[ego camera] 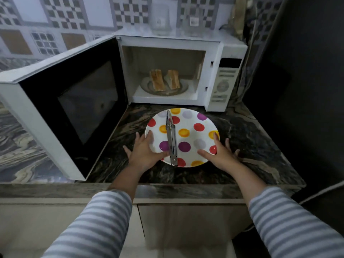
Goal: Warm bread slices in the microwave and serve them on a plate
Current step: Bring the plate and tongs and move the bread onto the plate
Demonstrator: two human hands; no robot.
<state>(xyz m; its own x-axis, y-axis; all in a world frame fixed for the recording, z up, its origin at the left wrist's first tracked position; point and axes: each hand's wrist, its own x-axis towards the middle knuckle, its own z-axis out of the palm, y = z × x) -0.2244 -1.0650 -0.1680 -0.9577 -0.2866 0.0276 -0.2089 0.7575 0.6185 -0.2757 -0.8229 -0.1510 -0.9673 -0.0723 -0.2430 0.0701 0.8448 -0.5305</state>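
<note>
A white plate with coloured dots [197, 135] lies on the dark marbled counter in front of the white microwave [214, 53]. Metal tongs [171, 140] lie across the plate, tips toward the microwave. My left hand [144, 151] rests on the plate's left rim and my right hand [220, 151] on its right rim, fingers spread along the edges. The microwave door [74, 105] is swung wide open to the left. Inside, two toasted bread slices [164, 80] stand leaning on a glass dish [183, 89].
Clear glass containers [161, 17] stand on top of the microwave. A dark wall or appliance [307, 90] closes the right side. The counter's front edge [167, 190] runs below my wrists. A cable [322, 192] hangs at the right.
</note>
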